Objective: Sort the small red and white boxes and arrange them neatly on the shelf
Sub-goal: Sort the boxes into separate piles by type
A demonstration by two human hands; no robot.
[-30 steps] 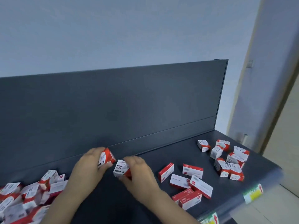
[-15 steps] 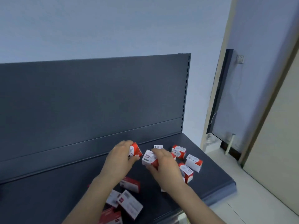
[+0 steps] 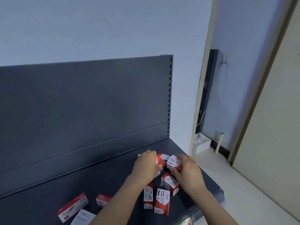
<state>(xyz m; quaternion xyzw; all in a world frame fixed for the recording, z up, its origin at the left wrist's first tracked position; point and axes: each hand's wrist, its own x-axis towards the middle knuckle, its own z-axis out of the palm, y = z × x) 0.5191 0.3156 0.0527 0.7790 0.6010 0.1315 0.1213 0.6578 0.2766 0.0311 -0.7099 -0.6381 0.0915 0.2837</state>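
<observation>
At the right end of the dark grey metal shelf (image 3: 97, 184), head view. The left hand (image 3: 146, 166) curls fingers and thumb round a small red and white cardboard box (image 3: 160, 159). The right hand (image 3: 189, 173) pinches a second box marked PAPER CLIPS (image 3: 174, 163) between thumb and fingers. The held boxes sit just beside each other; contact with the shelf cannot be told.

Change over the last second: both hands have carried their boxes rightward, away from the left pile, to the loose paper-clip boxes (image 3: 162, 200) lying tilted just in front. Longer flat red boxes (image 3: 73, 207) lie apart, lower left.

Judgement: like is being grouped with like. Both boxes remain to be set down upright, aligned.
</observation>
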